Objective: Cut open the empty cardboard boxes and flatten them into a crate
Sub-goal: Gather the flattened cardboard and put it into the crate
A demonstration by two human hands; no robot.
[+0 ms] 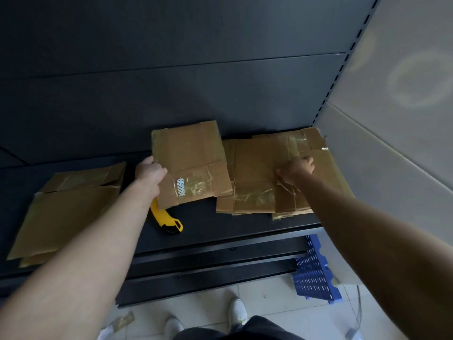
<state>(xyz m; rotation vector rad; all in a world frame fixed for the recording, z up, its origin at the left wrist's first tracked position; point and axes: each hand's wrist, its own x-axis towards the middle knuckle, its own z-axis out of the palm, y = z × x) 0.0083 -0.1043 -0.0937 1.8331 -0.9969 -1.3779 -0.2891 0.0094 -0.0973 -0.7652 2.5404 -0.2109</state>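
Flattened middle box (191,165) lies tilted on the dark shelf (220,224), long axis running away from the person, overlapping the right stack (255,177); the left hand (150,171) grips its left edge, thumb on top, above the yellow knife (166,219). The right hand (295,171) rests curled on that stack; whether it pinches a flap I cannot tell. The blue crate (316,271) stands below right, nearer the right arm, past the shelf's open front edge

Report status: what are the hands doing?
Left hand grips middle flattened box by its edge. Right hand curled on right cardboard stack, grip unclear. Yellow knife on shelf near left hand. Blue crate on floor below.
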